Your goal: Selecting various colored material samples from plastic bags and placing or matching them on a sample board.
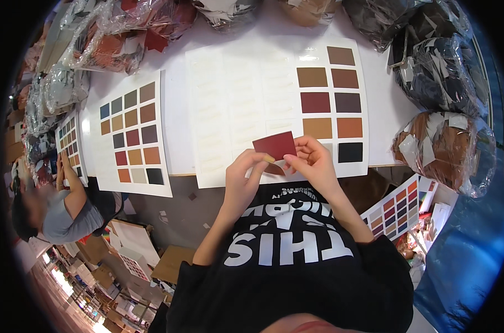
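A dark red rectangular swatch point(275, 145) is held up over the near edge of a large white sample card point(230, 83). My left hand point(245, 173) pinches its lower left corner between closed fingers. At its lower right corner, my right hand point(314, 162) also has its fingertips closed on it. Below the swatch, between my hands, shows a brown curved piece point(274, 168); I cannot tell whether it is a second swatch. The sample card carries swatches in brown, tan, red, orange and black on its right side. Faint glue-like streaks point(246, 102) run in rows across its left part.
A filled sample card point(132, 125) lies to the left. Plastic bags of swatches point(443, 152) crowd the table's far edge and both sides. Another person point(74, 208) works at the far left. A colour card point(393, 208) leans among papers at lower right.
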### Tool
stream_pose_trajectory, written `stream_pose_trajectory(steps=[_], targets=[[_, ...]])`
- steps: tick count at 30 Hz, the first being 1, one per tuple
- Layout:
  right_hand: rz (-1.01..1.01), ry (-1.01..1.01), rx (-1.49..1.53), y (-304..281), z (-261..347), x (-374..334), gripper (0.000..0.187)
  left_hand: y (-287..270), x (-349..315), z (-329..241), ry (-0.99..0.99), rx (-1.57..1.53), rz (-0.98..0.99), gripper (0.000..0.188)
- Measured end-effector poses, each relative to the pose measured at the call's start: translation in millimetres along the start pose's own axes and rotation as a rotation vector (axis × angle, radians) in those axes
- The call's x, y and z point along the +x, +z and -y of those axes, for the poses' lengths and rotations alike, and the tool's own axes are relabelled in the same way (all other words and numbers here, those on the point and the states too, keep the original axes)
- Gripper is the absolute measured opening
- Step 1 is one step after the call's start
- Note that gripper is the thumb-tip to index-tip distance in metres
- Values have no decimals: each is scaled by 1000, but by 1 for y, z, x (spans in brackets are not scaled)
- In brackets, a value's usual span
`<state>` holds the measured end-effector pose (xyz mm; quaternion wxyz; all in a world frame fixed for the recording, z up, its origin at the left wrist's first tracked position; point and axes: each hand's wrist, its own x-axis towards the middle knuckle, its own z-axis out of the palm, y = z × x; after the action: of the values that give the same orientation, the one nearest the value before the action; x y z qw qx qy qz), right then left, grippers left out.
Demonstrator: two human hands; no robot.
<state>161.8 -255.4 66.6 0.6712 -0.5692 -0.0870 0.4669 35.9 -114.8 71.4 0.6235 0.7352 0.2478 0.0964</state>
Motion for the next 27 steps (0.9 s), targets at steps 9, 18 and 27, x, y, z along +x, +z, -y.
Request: stream_pose_trajectory(steps=[9,18,27], targets=[[-158,146,-210,-18,-7,16,9,-8,7,15,157,139,71,12],[-349,140,-220,-19,-25,42,11,-31,10,0,-205,287,31,9],[-369,181,-286,-13,-22,44,12,-14,23,11,232,677,239,17]])
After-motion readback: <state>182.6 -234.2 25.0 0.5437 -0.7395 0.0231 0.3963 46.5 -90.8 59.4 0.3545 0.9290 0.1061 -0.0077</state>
